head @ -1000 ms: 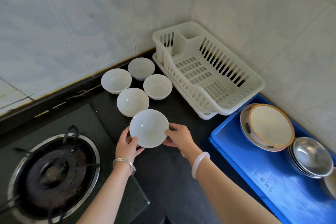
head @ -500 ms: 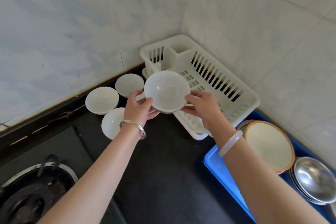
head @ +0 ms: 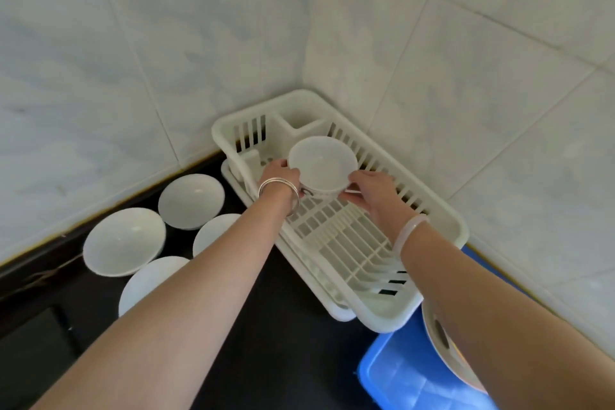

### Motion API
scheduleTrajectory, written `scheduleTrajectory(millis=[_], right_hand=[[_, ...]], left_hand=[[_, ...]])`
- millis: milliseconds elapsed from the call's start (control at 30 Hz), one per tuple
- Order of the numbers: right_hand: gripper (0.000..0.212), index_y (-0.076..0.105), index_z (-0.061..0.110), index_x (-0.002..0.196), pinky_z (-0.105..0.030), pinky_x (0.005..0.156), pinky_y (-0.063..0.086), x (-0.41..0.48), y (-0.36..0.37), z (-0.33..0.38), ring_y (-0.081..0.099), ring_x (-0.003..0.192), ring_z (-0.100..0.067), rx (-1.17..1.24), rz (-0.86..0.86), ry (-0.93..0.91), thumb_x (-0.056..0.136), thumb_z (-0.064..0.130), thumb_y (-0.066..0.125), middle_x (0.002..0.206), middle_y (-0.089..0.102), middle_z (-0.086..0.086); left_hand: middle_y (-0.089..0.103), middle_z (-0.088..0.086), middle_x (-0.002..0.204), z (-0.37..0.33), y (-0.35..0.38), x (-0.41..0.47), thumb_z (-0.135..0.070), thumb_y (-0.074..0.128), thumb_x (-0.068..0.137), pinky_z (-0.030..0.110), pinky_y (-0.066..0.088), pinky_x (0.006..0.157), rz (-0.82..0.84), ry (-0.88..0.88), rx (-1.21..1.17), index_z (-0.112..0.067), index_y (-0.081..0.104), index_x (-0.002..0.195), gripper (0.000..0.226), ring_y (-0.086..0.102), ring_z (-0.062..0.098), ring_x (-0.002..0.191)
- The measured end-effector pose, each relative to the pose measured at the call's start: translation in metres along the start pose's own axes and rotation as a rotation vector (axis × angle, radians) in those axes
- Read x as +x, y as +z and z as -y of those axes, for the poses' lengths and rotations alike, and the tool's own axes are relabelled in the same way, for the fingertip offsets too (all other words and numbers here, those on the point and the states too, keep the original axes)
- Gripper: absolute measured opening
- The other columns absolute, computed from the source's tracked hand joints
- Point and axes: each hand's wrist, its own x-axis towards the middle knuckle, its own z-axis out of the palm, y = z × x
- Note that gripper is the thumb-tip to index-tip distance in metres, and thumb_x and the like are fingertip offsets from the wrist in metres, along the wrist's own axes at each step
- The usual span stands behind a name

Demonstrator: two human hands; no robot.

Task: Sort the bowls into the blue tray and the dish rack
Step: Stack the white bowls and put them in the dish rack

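Both hands cup one small white ceramic bowl between them, the left hand on its near-left side, the right hand on its near-right, fingers wrapped under the rim. The bowl sits upright over the far end of the white slatted plastic dish rack, whether touching the grid I cannot tell. This looks like the placing step; next, lower and let go. Four plain white bowls wait left of the rack; the blue plastic tray lies at its near end.
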Motion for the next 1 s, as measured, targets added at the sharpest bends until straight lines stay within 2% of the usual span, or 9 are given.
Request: scheduleTrajectory(millis=[67,167,367,500,600,767,867,933,1000], right_hand=[[0.024,0.061,-0.003,0.113,-0.030,0.065,0.060,0.010,0.004,-0.002,0.067,0.090,-0.027,-0.004,0.019,0.020,0.091,0.004,0.054,0.100,0.066,-0.015],[0.023,0.060,-0.005,0.112,-0.033,0.075,0.059,0.025,0.008,-0.007,0.065,0.094,-0.029,-0.021,0.006,0.032,0.092,0.004,0.052,0.114,0.062,-0.020],[0.025,0.060,0.000,0.115,-0.044,0.086,0.056,0.044,0.013,-0.016,0.064,0.070,-0.015,-0.092,-0.033,0.005,0.094,0.006,0.047,0.107,0.060,-0.011],[0.031,0.057,0.001,0.122,-0.045,0.089,0.055,0.047,0.012,-0.019,0.064,0.067,-0.011,-0.071,-0.048,-0.005,0.095,0.012,0.046,0.099,0.059,-0.003],[0.035,0.054,0.006,0.126,-0.042,0.091,0.054,0.046,0.013,-0.019,0.063,0.072,-0.012,-0.059,-0.048,0.007,0.096,0.023,0.047,0.094,0.060,0.000],[0.031,0.050,0.015,0.121,-0.032,0.080,0.053,0.036,0.014,-0.014,0.063,0.097,-0.022,-0.060,0.007,0.063,0.097,0.035,0.043,0.109,0.057,-0.005],[0.037,0.048,0.015,0.127,-0.030,0.076,0.051,0.026,0.013,-0.011,0.059,0.092,-0.021,-0.124,0.009,0.067,0.098,0.037,0.040,0.101,0.056,-0.001],[0.041,0.046,0.014,0.134,-0.033,0.081,0.052,0.018,0.010,-0.009,0.057,0.092,-0.020,-0.191,-0.015,0.020,0.099,0.035,0.037,0.101,0.055,0.000],[0.043,0.046,0.013,0.136,-0.041,0.095,0.049,0.005,0.008,-0.006,0.057,0.100,-0.023,-0.287,-0.037,-0.053,0.100,0.034,0.034,0.109,0.058,-0.002]], left_hand=[[0.060,0.022,0.114,0.003,0.002,0.014,0.002,0.044,0.083,0.055,0.054,0.080,-0.014,-0.009,0.065,-0.007,0.058,0.113,0.034,0.060,0.044,0.098],[0.060,0.024,0.118,0.007,0.006,0.033,0.000,0.046,0.083,0.055,0.051,0.088,-0.016,-0.014,0.133,-0.004,0.058,0.115,0.034,0.058,0.046,0.104],[0.059,0.020,0.120,0.005,0.012,0.038,0.001,0.047,0.085,0.053,0.051,0.087,-0.017,0.020,0.141,-0.004,0.056,0.119,0.036,0.058,0.042,0.105],[0.056,0.014,0.108,0.007,0.016,0.038,0.003,0.044,0.086,0.052,0.055,0.078,0.003,0.025,0.111,-0.006,0.055,0.120,0.037,0.054,0.034,0.089],[0.053,0.012,0.101,0.009,0.016,0.038,0.004,0.041,0.086,0.046,0.055,0.073,0.017,0.015,0.083,-0.005,0.056,0.119,0.037,0.054,0.034,0.087],[0.054,0.016,0.108,0.006,0.017,0.034,-0.009,0.042,0.087,0.049,0.053,0.088,0.082,-0.016,0.107,-0.005,0.053,0.121,0.035,0.053,0.033,0.090],[0.056,0.019,0.118,0.004,0.014,0.028,-0.017,0.042,0.088,0.048,0.048,0.095,0.094,0.024,0.230,-0.004,0.050,0.126,0.041,0.056,0.036,0.103],[0.059,0.017,0.109,0.002,0.008,0.021,-0.019,0.040,0.088,0.043,0.048,0.093,0.090,0.088,0.319,-0.006,0.054,0.120,0.037,0.057,0.035,0.104],[0.058,0.013,0.097,-0.002,0.000,0.011,-0.019,0.038,0.089,0.038,0.047,0.083,0.100,0.156,0.407,-0.008,0.057,0.112,0.032,0.057,0.032,0.092]])
